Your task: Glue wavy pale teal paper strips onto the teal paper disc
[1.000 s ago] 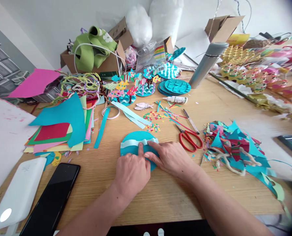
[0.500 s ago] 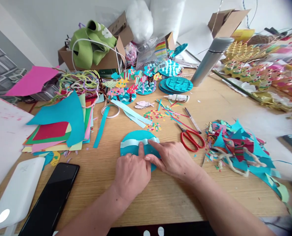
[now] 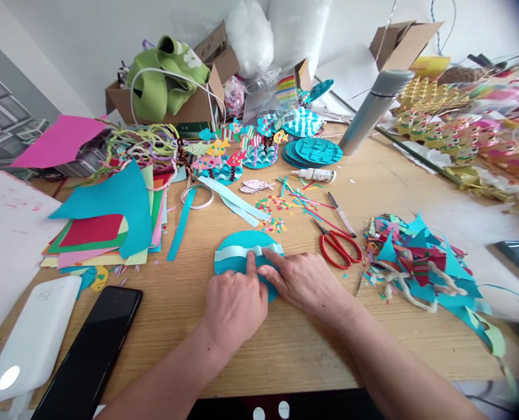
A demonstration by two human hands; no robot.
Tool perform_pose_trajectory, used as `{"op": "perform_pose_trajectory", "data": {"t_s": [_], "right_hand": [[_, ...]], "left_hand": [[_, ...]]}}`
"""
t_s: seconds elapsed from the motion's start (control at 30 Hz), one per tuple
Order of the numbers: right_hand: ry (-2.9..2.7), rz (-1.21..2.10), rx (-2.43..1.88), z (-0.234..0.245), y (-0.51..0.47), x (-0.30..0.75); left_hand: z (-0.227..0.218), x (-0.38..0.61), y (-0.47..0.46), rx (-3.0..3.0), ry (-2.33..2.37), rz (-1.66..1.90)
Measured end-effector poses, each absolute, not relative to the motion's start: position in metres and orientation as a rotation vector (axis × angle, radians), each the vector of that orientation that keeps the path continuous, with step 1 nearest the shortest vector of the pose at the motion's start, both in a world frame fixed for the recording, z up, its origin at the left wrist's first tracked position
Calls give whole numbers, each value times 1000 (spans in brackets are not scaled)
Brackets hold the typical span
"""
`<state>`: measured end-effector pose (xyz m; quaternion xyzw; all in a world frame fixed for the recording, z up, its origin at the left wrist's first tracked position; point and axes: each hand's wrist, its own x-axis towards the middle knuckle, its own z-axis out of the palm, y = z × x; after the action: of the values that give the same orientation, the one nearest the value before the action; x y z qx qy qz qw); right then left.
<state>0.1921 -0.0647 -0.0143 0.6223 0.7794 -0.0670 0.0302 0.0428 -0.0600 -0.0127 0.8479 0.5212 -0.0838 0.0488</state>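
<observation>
Now: Strip Pressed Onto Disc

Head view: a teal disc (image 3: 242,240) is laid on the tabletop (image 3: 286,350), crossed by a pale strip (image 3: 233,252). The strip is pressed down by the index fingertip of the left hand (image 3: 235,306), nothing being gripped. The right hand (image 3: 305,280) is set touching it, fingertips on the strip; whether it is pinched cannot be told. Scissors (image 3: 340,248) are seen near.

Scissors (image 3: 340,248) just R of paper disc (image 3: 242,239), phone (image 3: 97,344) front-L
</observation>
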Motion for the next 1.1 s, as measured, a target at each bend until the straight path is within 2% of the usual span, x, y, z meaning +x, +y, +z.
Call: {"op": "perform_pose_trajectory", "data": {"t_s": [1.1], "right_hand": [[2477,-274,2014,-16,-66,193]], "left_hand": [[-10,41,-58,2566,1561,-270]]}}
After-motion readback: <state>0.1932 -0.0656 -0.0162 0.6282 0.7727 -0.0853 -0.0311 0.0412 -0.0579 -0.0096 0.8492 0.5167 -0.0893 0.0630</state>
